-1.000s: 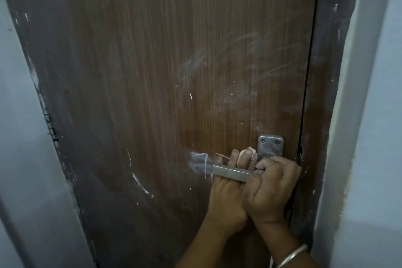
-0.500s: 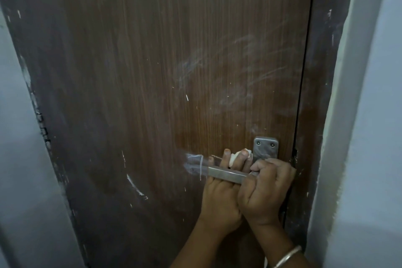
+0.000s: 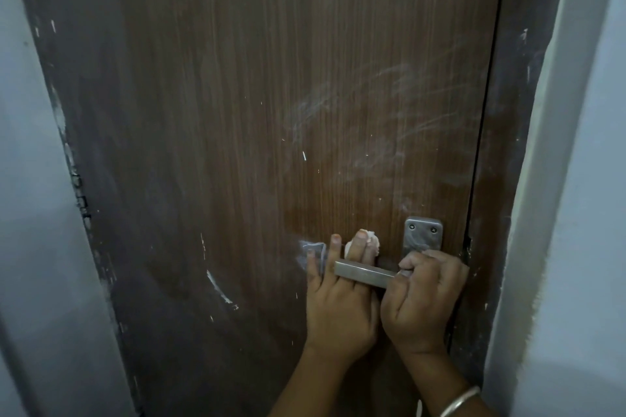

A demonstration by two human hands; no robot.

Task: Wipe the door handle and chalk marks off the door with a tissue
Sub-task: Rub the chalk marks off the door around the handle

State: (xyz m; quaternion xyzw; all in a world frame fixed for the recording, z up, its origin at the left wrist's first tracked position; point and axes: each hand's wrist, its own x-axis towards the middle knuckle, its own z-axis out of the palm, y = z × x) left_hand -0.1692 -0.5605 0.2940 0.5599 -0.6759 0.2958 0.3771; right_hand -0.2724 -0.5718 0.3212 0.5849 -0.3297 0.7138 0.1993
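Observation:
A brown wooden door [image 3: 237, 112] fills the view, with a metal lever handle [image 3: 364, 274] and its screw plate [image 3: 423, 235] at the lower right. My right hand [image 3: 423, 298] grips the lever near its pivot. My left hand [image 3: 338, 308] reaches up behind the lever, its straight fingers pressing a white tissue [image 3: 372, 242] against the door. Its thumb is hidden. Faint chalk smudges [image 3: 372, 118] spread above the handle. A small chalk patch [image 3: 310, 250] lies by the lever's free end, touched by my little finger. A curved chalk line [image 3: 218, 288] sits lower left.
A dark door frame [image 3: 501, 145] runs down the right side, against a pale wall [image 3: 592, 213]. Another pale wall [image 3: 30, 213] borders the door's chipped left edge. A metal bangle [image 3: 460, 399] circles my right wrist.
My left hand has slid a little to the left behind the lever, its fingers spreading onto the small chalk patch. My right hand keeps its grip on the lever.

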